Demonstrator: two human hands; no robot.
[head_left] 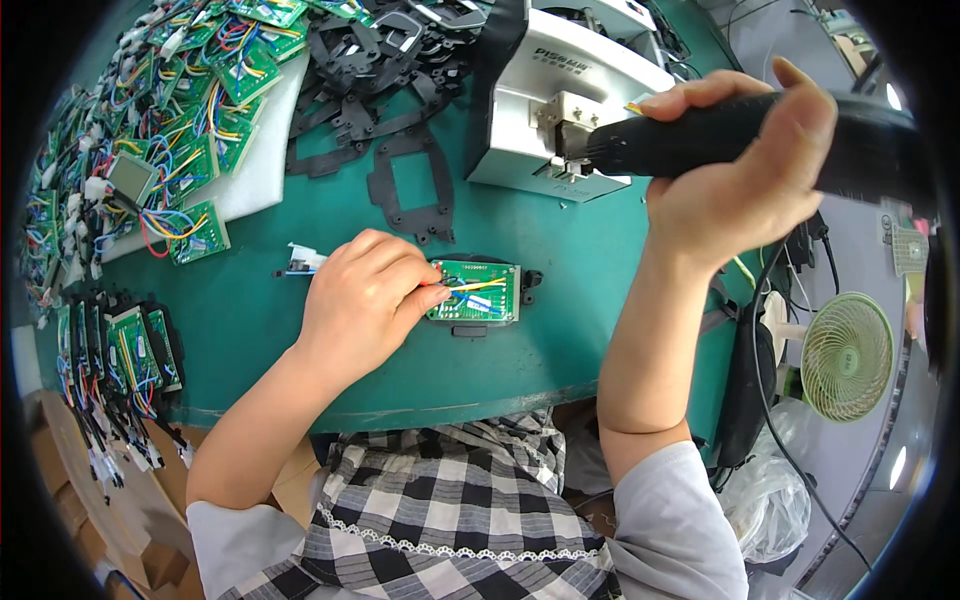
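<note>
A green circuit board [470,275] with blue, yellow and white wires lies in a black plastic frame [530,290] on the table. My left hand [365,290] is closed at the board's left edge, thumb and fingertips pinching its wires [462,298]. A white connector [305,258] on a lead sticks out beyond that hand. My right hand [735,160] grips a thick black electric screwdriver [690,137], held nearly level. The tool's tip is at the front of a white screw feeder [575,80], where the exact contact is hidden.
Many wired circuit boards [215,130] are heaped on white foam [265,165] at the far left. Black plastic frames [415,180] are piled at the back. Finished-looking boards in frames [130,345] stand at the left edge. A green fan [848,355] and cable [765,370] are right.
</note>
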